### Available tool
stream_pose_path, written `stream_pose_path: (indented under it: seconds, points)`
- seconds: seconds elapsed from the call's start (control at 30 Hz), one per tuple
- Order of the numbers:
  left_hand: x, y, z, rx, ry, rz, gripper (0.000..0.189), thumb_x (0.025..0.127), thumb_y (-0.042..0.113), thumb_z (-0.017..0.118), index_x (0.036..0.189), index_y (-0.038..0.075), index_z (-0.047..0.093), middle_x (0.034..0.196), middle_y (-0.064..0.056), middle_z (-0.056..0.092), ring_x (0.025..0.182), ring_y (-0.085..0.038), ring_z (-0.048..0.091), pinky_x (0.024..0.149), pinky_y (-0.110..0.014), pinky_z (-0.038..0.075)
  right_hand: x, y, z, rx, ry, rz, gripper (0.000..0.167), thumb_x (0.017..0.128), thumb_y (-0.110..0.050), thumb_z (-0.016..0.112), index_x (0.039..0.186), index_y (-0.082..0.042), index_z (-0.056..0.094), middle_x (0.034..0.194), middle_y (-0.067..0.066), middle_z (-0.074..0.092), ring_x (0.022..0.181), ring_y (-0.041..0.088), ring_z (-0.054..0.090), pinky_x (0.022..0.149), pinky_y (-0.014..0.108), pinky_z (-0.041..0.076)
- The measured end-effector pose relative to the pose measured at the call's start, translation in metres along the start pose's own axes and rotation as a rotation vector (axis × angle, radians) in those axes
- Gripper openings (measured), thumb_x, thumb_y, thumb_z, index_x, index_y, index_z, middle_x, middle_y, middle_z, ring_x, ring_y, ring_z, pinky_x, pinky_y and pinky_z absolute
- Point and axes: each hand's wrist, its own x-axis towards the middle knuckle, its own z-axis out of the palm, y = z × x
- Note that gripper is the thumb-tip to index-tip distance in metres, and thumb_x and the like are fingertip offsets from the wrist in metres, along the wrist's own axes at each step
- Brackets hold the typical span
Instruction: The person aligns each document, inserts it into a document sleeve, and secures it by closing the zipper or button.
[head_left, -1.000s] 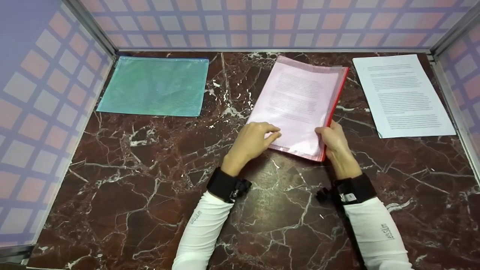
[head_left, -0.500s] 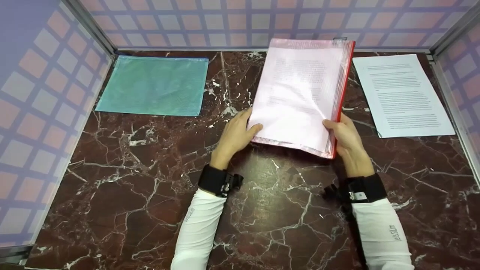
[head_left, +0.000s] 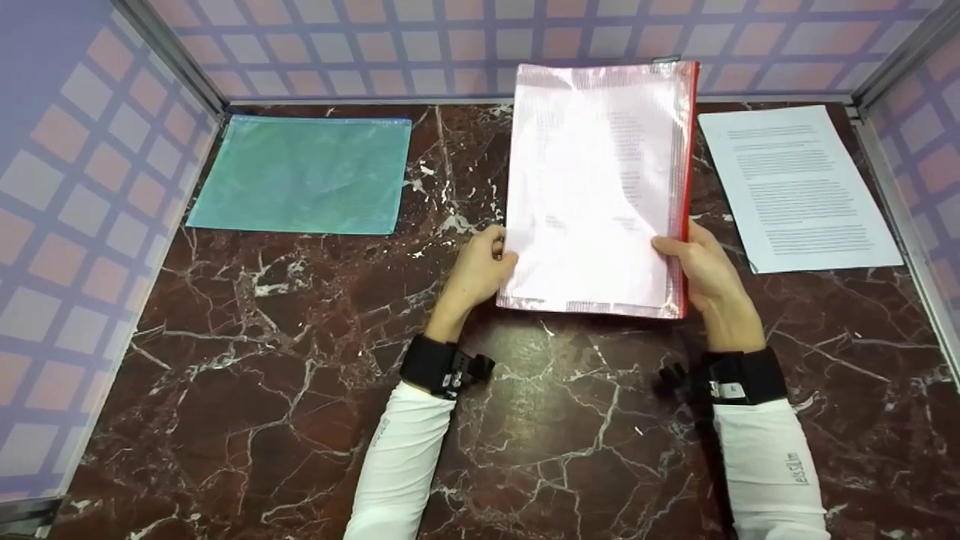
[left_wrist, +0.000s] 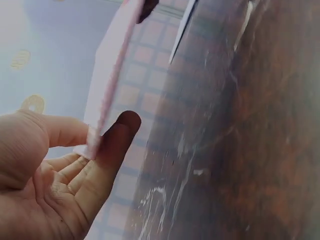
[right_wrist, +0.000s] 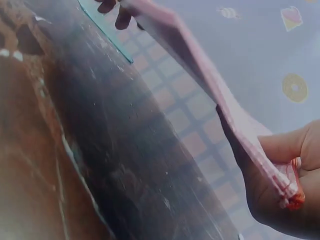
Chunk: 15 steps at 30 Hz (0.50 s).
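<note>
A pink see-through zip pouch with a red edge on its right side has printed paper inside. Both hands hold it up off the table, its top edge overlapping the back wall in the head view. My left hand pinches its left edge, thumb in front and fingers behind, as the left wrist view shows with the pouch seen edge-on. On the red side my right hand grips the pouch, thumb on the front. In the right wrist view that hand's fingers lie behind the pouch.
A green-blue zip pouch lies flat at the back left of the dark marbled table. At the back right lies a stack of printed paper. Checked walls stand along the back and both sides.
The pouch has been raised from the table and turned straighter toward the head camera. My left hand moved from the pouch's front to its left edge. The right hand kept its grip.
</note>
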Motion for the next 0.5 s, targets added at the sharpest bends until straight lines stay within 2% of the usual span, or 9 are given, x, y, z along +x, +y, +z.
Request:
stream_pose_path:
  seconds: [0.1, 0.17, 0.27, 0.37, 0.5]
  points:
    - [0.000, 0.001, 0.005, 0.015, -0.036, -0.031, 0.035, 0.091, 0.003, 0.059, 0.125, -0.001, 0.056, 0.113, -0.019, 0.070, 0.076, -0.017, 0.062, 0.067, -0.024, 0.055, 0.000, -0.001, 0.000, -0.198, 0.024, -0.024, 0.047, 0.096, -0.002, 0.050, 0.142, 0.002, 0.039, 0.104, 0.005, 0.062, 0.085, 0.012, 0.064, 0.073, 0.026, 0.057]
    - [0.000, 0.001, 0.008, 0.048, -0.058, -0.046, 0.037, 0.091, 0.004, 0.060, 0.128, 0.000, 0.055, 0.122, -0.020, 0.068, 0.093, -0.022, 0.068, 0.080, -0.029, 0.059, 0.001, -0.003, -0.002, -0.349, 0.054, -0.040, 0.050, 0.096, -0.002, 0.048, 0.145, 0.003, 0.039, 0.110, 0.010, 0.060, 0.084, 0.011, 0.062, 0.072, 0.025, 0.056]
    - [0.001, 0.004, 0.013, 0.083, -0.093, -0.067, 0.038, 0.090, 0.005, 0.062, 0.128, 0.001, 0.054, 0.128, -0.021, 0.066, 0.110, -0.029, 0.068, 0.092, -0.034, 0.058, 0.002, -0.006, -0.008, -0.535, 0.086, -0.045, 0.051, 0.095, -0.005, 0.050, 0.145, 0.003, 0.041, 0.116, 0.019, 0.057, 0.083, 0.010, 0.060, 0.070, 0.023, 0.056]
    - [0.003, 0.007, 0.017, 0.124, -0.129, -0.077, 0.039, 0.089, 0.005, 0.063, 0.127, 0.003, 0.054, 0.127, -0.018, 0.067, 0.109, -0.028, 0.068, 0.090, -0.034, 0.058, 0.003, -0.008, -0.015, -0.652, 0.088, -0.026, 0.050, 0.097, -0.009, 0.052, 0.143, 0.006, 0.043, 0.118, 0.025, 0.058, 0.080, 0.010, 0.059, 0.067, 0.023, 0.055]
    - [0.008, 0.010, 0.022, 0.163, -0.180, -0.075, 0.039, 0.088, 0.006, 0.064, 0.126, 0.004, 0.055, 0.123, -0.016, 0.069, 0.100, -0.025, 0.068, 0.080, -0.029, 0.057, 0.004, -0.007, -0.024, -0.740, 0.075, 0.007, 0.048, 0.098, -0.014, 0.052, 0.141, 0.008, 0.045, 0.117, 0.028, 0.059, 0.078, 0.010, 0.059, 0.064, 0.022, 0.055]
